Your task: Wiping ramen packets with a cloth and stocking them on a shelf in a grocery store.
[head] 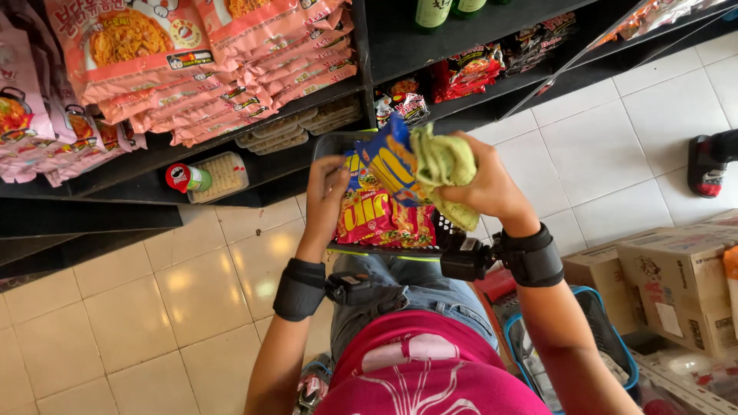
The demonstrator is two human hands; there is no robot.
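Pink shirt (pixel 419 369), right hand (pixel 480 184) clamped on green cloth (pixel 444 165) and blue snack packet (pixel 392 161), left hand (pixel 327 192) gripping packets in grey tray (pixel 330 142) on lap.

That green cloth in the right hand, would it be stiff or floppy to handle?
The green cloth looks floppy: it bunches and droops over the right hand. Probably light, since it is held alongside a blue snack packet. Unlikely to slip, roll or break.

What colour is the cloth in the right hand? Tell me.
Pale green cloth, clearest in the head view.

A blue-and-yellow snack packet (pixel 390 163) tilts upright beside a crumpled green cloth (pixel 446 165), above red-and-yellow packets (pixel 377 219) lying flat.
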